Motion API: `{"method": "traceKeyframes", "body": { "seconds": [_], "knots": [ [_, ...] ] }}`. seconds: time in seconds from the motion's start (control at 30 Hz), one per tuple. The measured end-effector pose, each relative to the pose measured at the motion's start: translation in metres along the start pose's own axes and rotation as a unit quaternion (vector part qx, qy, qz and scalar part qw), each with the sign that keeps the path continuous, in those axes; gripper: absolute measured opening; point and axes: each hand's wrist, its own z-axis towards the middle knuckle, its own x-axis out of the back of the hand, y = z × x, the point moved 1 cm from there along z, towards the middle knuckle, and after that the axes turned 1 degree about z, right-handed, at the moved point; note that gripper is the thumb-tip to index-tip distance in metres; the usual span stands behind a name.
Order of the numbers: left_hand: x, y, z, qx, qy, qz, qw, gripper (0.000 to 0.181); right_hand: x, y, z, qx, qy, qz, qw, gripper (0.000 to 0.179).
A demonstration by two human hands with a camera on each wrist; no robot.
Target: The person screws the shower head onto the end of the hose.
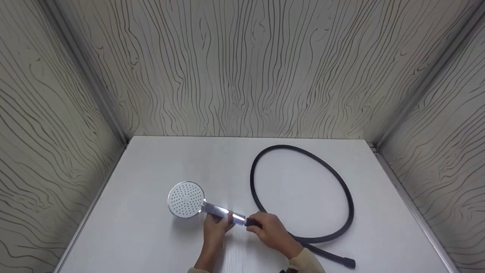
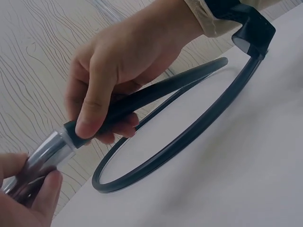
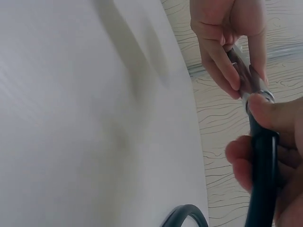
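A chrome shower head with a round, dotted white face points up toward the head camera. My left hand grips its shiny handle between thumb and fingers. At the handle's lower end, my right hand pinches the end of a black shower hose. In the left wrist view the hose end meets the handle's end; whether it is threaded on cannot be told. The right wrist view shows the right thumb lying across this joint.
The hose makes a large loop on the right of the white table. Its other end lies near the table's front right. Wood-grain panels stand behind and on both sides.
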Motion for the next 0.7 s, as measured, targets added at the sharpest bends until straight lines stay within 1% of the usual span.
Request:
{"method": "traceKeyframes", "body": {
  "seconds": [0.07, 0.13, 0.23, 0.27, 0.33, 0.43, 0.5, 0.57, 0.7],
  "knots": [
    [0.0016, 0.0, 0.0008, -0.001, -0.016, -0.002, 0.9999, 0.059, 0.0035, 0.002, 0.0008, -0.009, -0.043, 0.019, 0.9988, 0.013],
    [0.0028, 0.0, 0.0005, -0.004, -0.031, -0.002, 0.9995, 0.062, 0.0059, 0.0047, 0.0016, -0.021, -0.079, 0.044, 0.9957, 0.018],
    [0.0031, -0.0004, -0.0008, -0.011, -0.045, 0.003, 0.9989, 0.063, 0.0076, 0.0071, 0.0023, -0.042, -0.105, 0.079, 0.9904, 0.023],
    [0.0028, -0.0003, -0.0014, -0.015, -0.044, 0.007, 0.9989, 0.062, 0.0076, 0.0075, 0.0025, -0.045, -0.105, 0.086, 0.9897, 0.024],
    [0.0018, 0.0001, -0.0025, -0.025, -0.028, 0.012, 0.9992, 0.059, 0.0068, 0.0076, 0.0026, -0.05, -0.097, 0.094, 0.9896, 0.025],
    [-0.0002, -0.0002, -0.0028, -0.033, 0.011, 0.015, 0.9993, 0.053, 0.0043, 0.0065, 0.0025, -0.053, -0.074, 0.091, 0.9917, 0.026],
    [-0.0012, -0.0001, -0.0025, -0.028, 0.035, 0.016, 0.9989, 0.049, 0.0026, 0.0052, 0.0021, -0.056, -0.056, 0.087, 0.9931, 0.025],
    [-0.0018, -0.0005, -0.0017, -0.015, 0.048, 0.013, 0.9986, 0.05, 0.0009, 0.0038, 0.0016, -0.058, -0.04, 0.079, 0.9944, 0.022],
    [-0.0028, -0.0004, -0.0003, 0.004, 0.05, -0.008, 0.9987, 0.053, -0.0011, 0.0006, 0.0, -0.063, -0.006, 0.064, 0.9959, 0.019]
  ]
}}
